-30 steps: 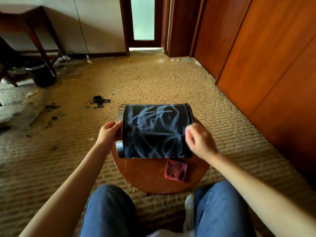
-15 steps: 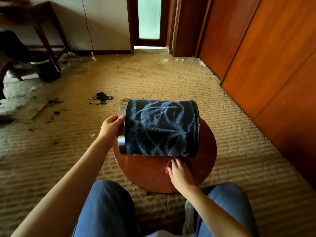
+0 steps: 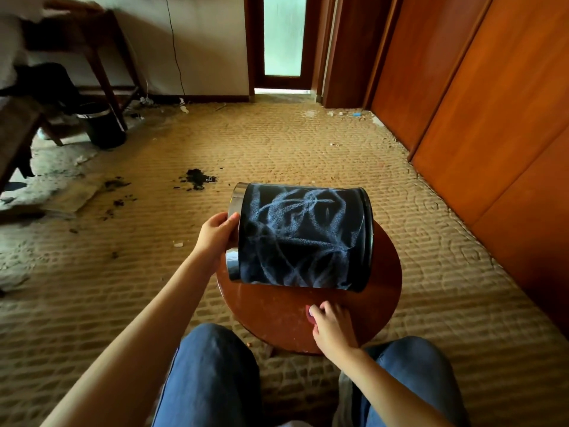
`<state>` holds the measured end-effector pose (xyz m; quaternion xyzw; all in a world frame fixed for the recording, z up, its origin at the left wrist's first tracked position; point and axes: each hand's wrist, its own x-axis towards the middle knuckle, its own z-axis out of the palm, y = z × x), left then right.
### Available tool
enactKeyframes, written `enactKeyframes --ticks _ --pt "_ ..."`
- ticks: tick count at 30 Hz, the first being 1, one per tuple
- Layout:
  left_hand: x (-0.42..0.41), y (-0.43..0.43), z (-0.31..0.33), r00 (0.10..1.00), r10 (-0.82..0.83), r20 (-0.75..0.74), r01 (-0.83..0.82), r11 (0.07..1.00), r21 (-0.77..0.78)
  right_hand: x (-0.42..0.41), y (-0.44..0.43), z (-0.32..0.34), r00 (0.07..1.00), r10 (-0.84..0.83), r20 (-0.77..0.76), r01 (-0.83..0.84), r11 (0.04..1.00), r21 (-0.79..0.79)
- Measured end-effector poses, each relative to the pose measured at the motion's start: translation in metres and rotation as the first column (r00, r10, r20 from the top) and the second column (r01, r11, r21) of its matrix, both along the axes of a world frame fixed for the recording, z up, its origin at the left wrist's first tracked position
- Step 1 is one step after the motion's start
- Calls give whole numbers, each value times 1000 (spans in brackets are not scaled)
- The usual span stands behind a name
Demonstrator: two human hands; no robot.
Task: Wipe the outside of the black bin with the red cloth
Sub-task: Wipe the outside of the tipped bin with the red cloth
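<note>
So: left hand (image 3: 219,234) grips black bin (image 3: 303,238) at open end, fingers curled over shiny rim (image 3: 233,268), above left edge of stool (image 3: 277,309). Right hand (image 3: 332,329) at near side of stool top, fingers curled round red cloth (image 3: 308,318); only a sliver of cloth shows. Bin lies on its side across stool top, whitish smears over whole visible wall. Judgement: wiping not begun, cloth not yet at bin, entire outside left to do.

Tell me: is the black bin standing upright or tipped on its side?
Tipped on its side. The black cylindrical bin lies across the round brown wooden stool, its silver rim facing left, where the left hand grips it.
</note>
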<state>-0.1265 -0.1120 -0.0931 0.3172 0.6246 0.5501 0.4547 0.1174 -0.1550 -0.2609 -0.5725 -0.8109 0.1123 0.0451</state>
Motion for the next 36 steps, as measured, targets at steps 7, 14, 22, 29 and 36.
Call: enactKeyframes --ticks 7,14,22,29,36 --pt "1 -5 -5 1000 21 -19 -21 999 -30 -9 -16 32 844 -5 -536 -35 997 -64" --pt "4 -17 -15 996 68 -59 -70 997 -39 -13 -5 126 377 -56 -925 128 992 -8" --pt "2 -20 -5 998 11 -57 -15 998 -67 55 88 164 631 -208 -748 486 857 172" --pt "2 -24 -2 1000 -2 9 3 997 -83 47 96 161 662 -196 -723 375 922 93" --pt "13 -33 4 997 -38 67 43 995 -85 56 100 169 686 -228 -692 374 925 67"
